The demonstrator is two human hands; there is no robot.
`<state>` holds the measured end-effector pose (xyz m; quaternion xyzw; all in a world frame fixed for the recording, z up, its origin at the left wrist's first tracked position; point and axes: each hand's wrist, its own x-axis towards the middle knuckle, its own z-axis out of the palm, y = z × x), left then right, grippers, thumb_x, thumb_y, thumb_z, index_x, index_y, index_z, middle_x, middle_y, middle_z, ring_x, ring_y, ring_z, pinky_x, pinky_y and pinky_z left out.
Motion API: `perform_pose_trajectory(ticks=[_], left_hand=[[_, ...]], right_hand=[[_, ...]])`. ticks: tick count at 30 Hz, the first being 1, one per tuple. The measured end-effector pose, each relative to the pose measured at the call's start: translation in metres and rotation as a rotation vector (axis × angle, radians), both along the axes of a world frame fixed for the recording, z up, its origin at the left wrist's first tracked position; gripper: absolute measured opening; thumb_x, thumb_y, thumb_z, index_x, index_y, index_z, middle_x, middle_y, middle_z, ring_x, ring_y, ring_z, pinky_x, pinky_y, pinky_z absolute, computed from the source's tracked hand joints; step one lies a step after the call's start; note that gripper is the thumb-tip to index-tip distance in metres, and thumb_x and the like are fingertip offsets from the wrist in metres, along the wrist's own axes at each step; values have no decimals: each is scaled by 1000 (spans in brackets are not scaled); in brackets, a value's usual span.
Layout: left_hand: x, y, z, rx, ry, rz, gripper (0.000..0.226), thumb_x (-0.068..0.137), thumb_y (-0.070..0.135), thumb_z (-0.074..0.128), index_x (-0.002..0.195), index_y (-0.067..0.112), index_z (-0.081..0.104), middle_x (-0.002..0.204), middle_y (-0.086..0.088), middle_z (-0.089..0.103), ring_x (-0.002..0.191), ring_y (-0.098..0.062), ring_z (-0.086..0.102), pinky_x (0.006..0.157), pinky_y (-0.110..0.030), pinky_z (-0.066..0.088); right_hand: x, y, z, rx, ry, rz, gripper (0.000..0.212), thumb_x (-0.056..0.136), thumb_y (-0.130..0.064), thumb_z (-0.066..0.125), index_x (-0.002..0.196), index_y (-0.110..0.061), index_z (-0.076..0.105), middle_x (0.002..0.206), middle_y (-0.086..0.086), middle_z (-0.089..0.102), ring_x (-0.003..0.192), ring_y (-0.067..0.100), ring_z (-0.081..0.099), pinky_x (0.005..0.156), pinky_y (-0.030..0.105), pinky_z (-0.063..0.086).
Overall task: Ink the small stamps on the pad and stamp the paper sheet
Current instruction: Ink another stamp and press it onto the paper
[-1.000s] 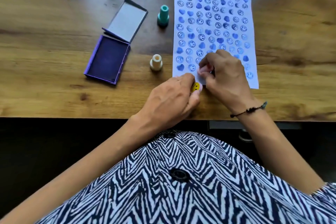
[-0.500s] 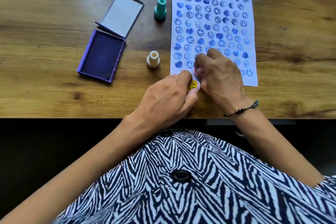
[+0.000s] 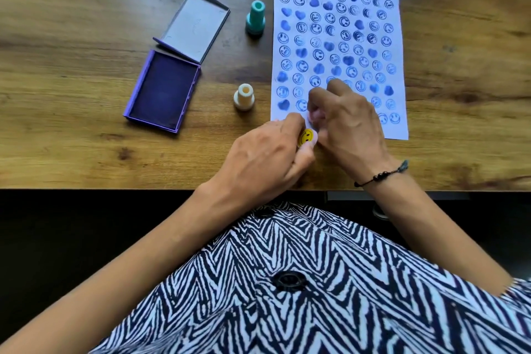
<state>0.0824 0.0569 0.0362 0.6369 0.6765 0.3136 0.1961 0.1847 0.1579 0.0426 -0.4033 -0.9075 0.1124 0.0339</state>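
compared with 1 second ago the 2 hands have almost not moved: the small change is that the whole scene sits lower and closer in the view, so the head has shifted, not the work. the left hand (image 3: 267,158) keeps its fingers closed around a small stamp with a yellow smiley cap (image 3: 305,136), at the near left corner of the paper sheet (image 3: 399,37). the right hand (image 3: 349,121) stays curled on the bottom rows of the sheet, and something pale pink (image 3: 316,118) shows between its fingers; i think it is a second small stamp, but i cannot tell for sure, and i cannot tell how tight this hand holds it. for the task this means, in my judgement, that the stamping is near its end: the sheet is covered with blue smiley and heart prints almost to the bottom edge, and only the last row has some place. the open ink pad (image 3: 163,89) lies well to the left on the table (image 3: 71,129), with the cream stamp (image 3: 244,97) and the teal stamp (image 3: 255,18) standing between it and the sheet, both untouched. the stamp faces are hidden under the hands, so i cannot see if they touch the paper or carry ink. the top of the sheet is cut by the picture edge.
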Motion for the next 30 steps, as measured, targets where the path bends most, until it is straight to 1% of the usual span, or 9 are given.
perform_pose_trajectory(ticks=[5,8,11,13,18,21,23,26,30], left_hand=[[1,0,0,30,19,1,25,90,32,41,91,7,48,77,-15,61,69,-32,54,55,-28,14],[1,-1,-1,40,31,1,25,91,32,42,92,8,47,78,-16,62,71,-34,55,55,-26,12],[1,0,-2,51,28,11,27,91,35,40,95,9,46,81,-16,63,74,-35,55,55,-26,15],[2,0,-3,44,13,23,28,91,36,39,97,10,46,81,-15,63,74,-35,56,58,-30,23],[0,0,-4,-2,-88,31,29,91,36,39,100,9,45,73,-10,55,77,-39,57,62,-36,34],[-1,-2,-1,13,-198,58,30,91,33,43,105,7,49,90,-17,66,88,-34,60,73,-37,40],[-1,-5,1,14,-326,82,29,88,30,45,104,7,53,99,-13,66,92,-24,61,79,-28,44],[-2,-7,2,-49,-590,120,21,87,25,51,101,11,57,97,-3,63,86,-7,58,76,-11,43],[-2,-11,2,-111,-755,133,25,83,28,51,100,12,59,90,4,62,85,-4,57,84,-24,46]], right_hand=[[-1,0,2,-24,0,-2,6,78,-6,48,82,-9,51,78,6,40,66,37,52,55,38,40],[2,2,5,-62,-2,-7,7,81,-11,51,86,-11,55,85,10,51,75,37,55,60,37,43],[13,-1,16,-115,316,-174,10,78,-7,58,86,-11,62,85,5,63,76,28,62,71,46,53],[24,-4,23,-82,500,-283,12,75,-6,61,84,-12,63,79,-2,63,72,24,65,72,48,55],[46,-12,25,-192,571,-430,11,76,-11,66,81,-21,64,77,4,70,60,22,67,67,43,58],[46,-23,23,-317,613,-456,10,77,-13,69,80,-21,64,68,-6,66,52,19,66,61,39,59],[43,-32,22,-438,681,-462,8,77,-16,71,81,-20,65,66,-7,64,50,14,65,57,33,58],[36,-46,22,-640,828,-445,7,78,-15,70,83,-16,65,68,-3,62,49,11,63,55,27,57],[31,-53,22,-733,871,-438,9,78,-11,69,86,-11,64,70,0,62,51,12,61,54,20,55]])
